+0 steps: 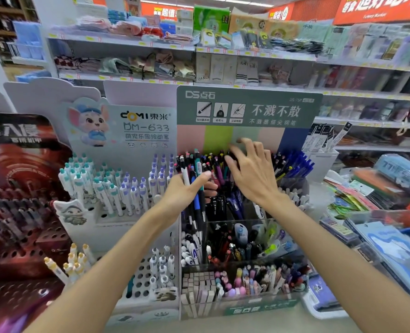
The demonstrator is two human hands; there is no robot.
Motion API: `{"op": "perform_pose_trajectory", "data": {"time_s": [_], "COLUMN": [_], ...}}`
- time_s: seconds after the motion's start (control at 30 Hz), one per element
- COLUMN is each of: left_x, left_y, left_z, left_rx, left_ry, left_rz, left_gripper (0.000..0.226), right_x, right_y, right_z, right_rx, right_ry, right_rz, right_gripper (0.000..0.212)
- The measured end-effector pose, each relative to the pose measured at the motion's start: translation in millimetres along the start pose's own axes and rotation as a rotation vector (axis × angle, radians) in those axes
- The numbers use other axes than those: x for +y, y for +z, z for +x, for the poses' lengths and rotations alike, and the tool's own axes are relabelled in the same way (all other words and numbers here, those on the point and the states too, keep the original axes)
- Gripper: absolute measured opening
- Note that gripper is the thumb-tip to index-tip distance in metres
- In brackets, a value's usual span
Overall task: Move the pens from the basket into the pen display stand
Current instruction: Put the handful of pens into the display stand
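Left grip [187, 188] clutches blue, white and teal pens [196, 186] upright.

Upright pens [194, 188] before green display stand [248, 109], bunched

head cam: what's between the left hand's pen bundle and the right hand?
In the head view, upright pens standing in the green-header stand fill the gap between the pen bundle gripped by the left hand and the open right hand.
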State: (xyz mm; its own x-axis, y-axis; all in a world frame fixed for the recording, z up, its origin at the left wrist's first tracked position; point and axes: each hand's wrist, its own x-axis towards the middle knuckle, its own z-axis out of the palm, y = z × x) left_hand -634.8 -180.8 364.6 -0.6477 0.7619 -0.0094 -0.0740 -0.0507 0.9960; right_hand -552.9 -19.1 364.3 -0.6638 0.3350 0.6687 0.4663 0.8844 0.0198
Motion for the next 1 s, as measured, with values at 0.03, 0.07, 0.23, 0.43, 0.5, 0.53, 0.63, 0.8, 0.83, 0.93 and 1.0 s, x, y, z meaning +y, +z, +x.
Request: {"op": "perform_pose_trajectory", "data": {"time_s": [0.03, 0.07, 0.23, 0.43, 0.5, 0.53, 0.63, 0.8, 0.83, 0.93, 1.0], "left_x": [0, 0, -2, 9, 11, 12, 11, 4, 4, 5, 6], "left_y": [0, 1, 5, -2, -11, -18, -40, -58, -59, -57, -56], "left_z": [-1, -2, -5, -10, -8, -6, -2, -6, -8, -15, -19], "left_rx": [-0.024, -0.045, -0.051, 0.010, 0.125, 0.188, 0.318, 0.352, 0.343, 0.315, 0.296], "left_ry": [0.000, 0.003, 0.035, 0.118, 0.151, 0.165, 0.164, 0.121, 0.121, 0.130, 0.129], "left_rz": [0.033, 0.061, 0.126, 0.048, 0.008, 0.017, 0.102, 0.162, 0.168, 0.150, 0.142], "left_gripper": [0.017, 0.017, 0.015, 0.017, 0.016, 0.014, 0.014, 0.024, 0.025, 0.020, 0.016], "right_x": [-9, -16, -30, -34, -35, -34, -39, -57, -60, -58, -52], "right_y": [-9, -18, -41, -40, -39, -37, -30, -17, -12, 4, 9], "right_z": [2, 6, 13, 20, 25, 28, 31, 27, 25, 18, 16], "right_rx": [-0.031, -0.105, -0.473, -0.353, -0.100, 0.024, 0.223, 0.159, 0.101, -0.008, 0.018], "right_ry": [0.095, 0.187, 0.356, 0.661, 0.769, 0.782, 0.660, 0.287, 0.226, 0.038, -0.031], "right_rz": [0.170, 0.391, 0.923, 1.320, 1.377, 1.347, 1.128, 0.845, 0.799, 0.489, 0.287], "right_gripper": [0.048, 0.047, 0.025, 0.025, 0.023, 0.021, 0.017, 0.023, 0.027, 0.026, 0.020]}}
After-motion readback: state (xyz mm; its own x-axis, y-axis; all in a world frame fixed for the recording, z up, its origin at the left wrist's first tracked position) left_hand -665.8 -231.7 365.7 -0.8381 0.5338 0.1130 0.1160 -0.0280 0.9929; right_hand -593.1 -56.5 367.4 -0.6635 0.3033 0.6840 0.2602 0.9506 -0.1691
